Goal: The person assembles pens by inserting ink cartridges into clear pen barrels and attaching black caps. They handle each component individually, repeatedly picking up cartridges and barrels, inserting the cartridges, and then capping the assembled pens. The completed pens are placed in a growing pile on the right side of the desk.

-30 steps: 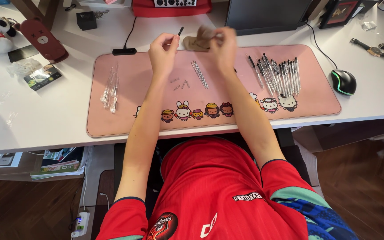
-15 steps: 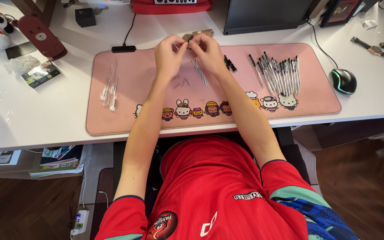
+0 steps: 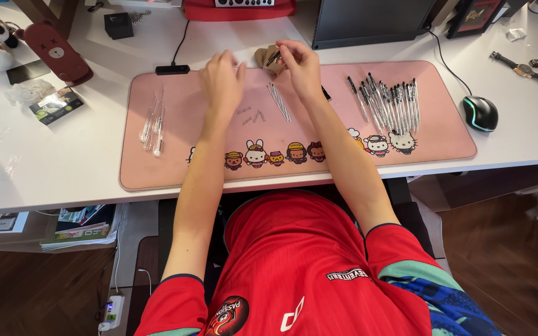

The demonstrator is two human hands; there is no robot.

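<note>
Between right fingers (image 3: pixel 283 55): pen part (image 3: pixel 273 58).

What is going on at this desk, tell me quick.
A person in a red shirt sits at a white desk with a pink mat. The right hand pinches a small dark pen part beside a small tan thing at the mat's far edge. The left hand hovers open nearby. Assembled pens lie in a row on the right, clear tubes on the left, thin refills in the middle.
</note>
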